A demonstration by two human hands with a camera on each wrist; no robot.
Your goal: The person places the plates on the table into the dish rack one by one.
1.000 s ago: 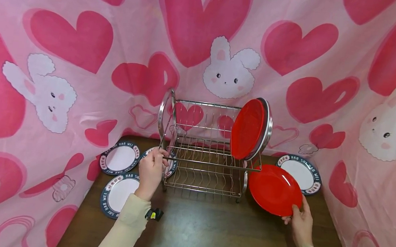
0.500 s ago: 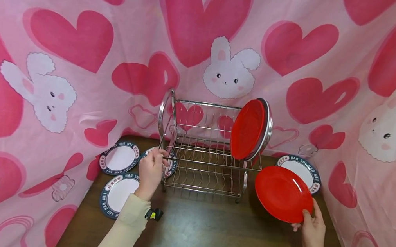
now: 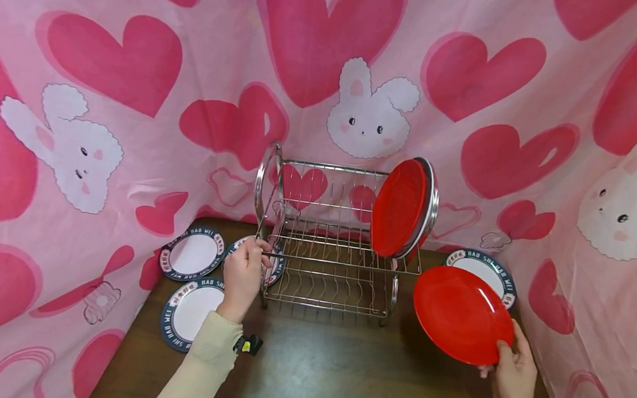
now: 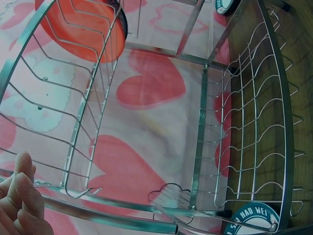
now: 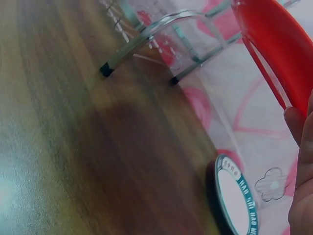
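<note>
My right hand point(image 3: 515, 374) pinches the near right rim of a round red plate point(image 3: 462, 316), thumb on top and fingers beneath. In the right wrist view that plate point(image 5: 281, 44) is up off the wooden table. My left hand point(image 3: 243, 274) grips the front left corner of the upper tier of a two-tier metal dish rack point(image 3: 341, 264). The left wrist view shows the curled fingers point(image 4: 24, 196) at the rack's rail. Another red plate point(image 3: 398, 209) stands on edge at the right end of the upper tier, with a dark-rimmed plate point(image 3: 426, 202) mostly hidden behind it.
White plates with blue lettered rims lie on the wooden table point(image 3: 338, 365): one point(image 3: 192, 254) at the back left, one point(image 3: 191, 314) nearer, one point(image 3: 277, 265) partly behind the rack. Another point(image 3: 485, 273) lies right of the rack, partly covered by the held plate. Pink heart-print cloth point(image 3: 224, 45) surrounds the table.
My right hand has moved to the right and slightly toward me with the red plate, away from the rack. My left hand stays at the rack's corner.
</note>
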